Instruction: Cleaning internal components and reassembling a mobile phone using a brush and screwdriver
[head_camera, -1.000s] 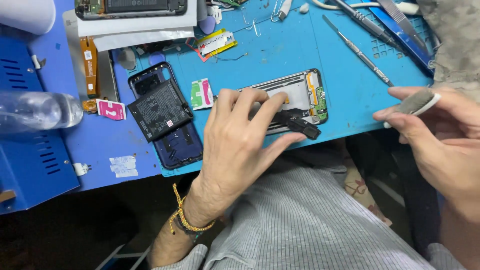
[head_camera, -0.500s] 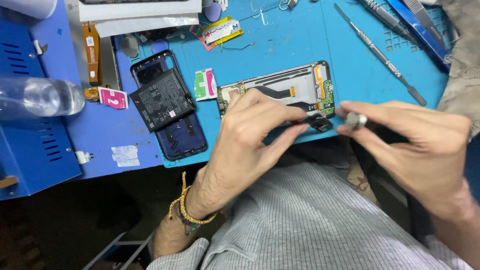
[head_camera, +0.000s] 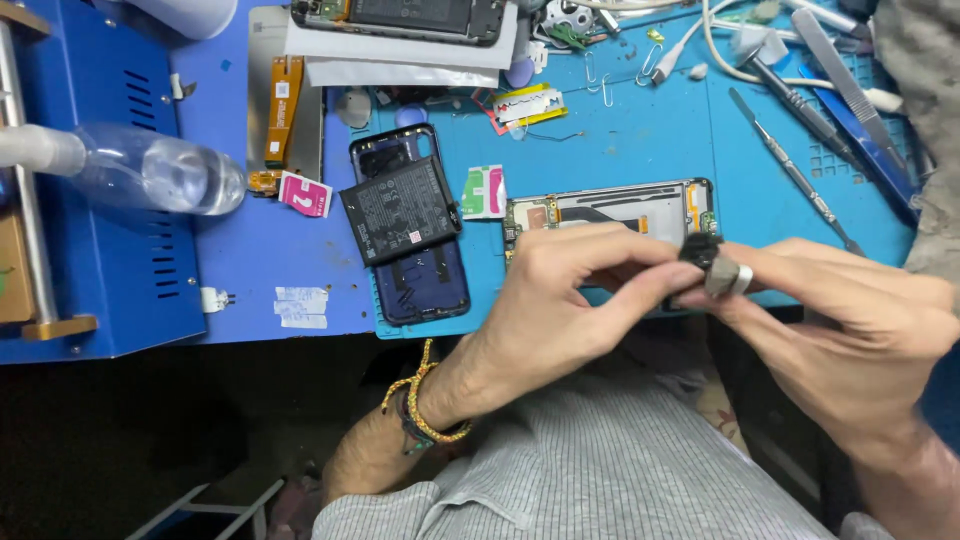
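Two hands are met just above the near edge of the blue work mat (head_camera: 640, 130): a small black part (head_camera: 699, 249) is pinched between the fingertips of the left hand (head_camera: 560, 300), while a small grey tool (head_camera: 724, 279) is gripped in the closed fingers of the right hand (head_camera: 850, 330) and pressed against that part. Just behind them an opened phone frame (head_camera: 610, 208) lies with its boards bared, and farther left a loose battery (head_camera: 400, 210) rests on a dark blue back cover (head_camera: 425, 285) — disassembly looks well advanced. Farther back, a second opened phone (head_camera: 400, 18) and metal pry tools (head_camera: 795, 175) lie unused.
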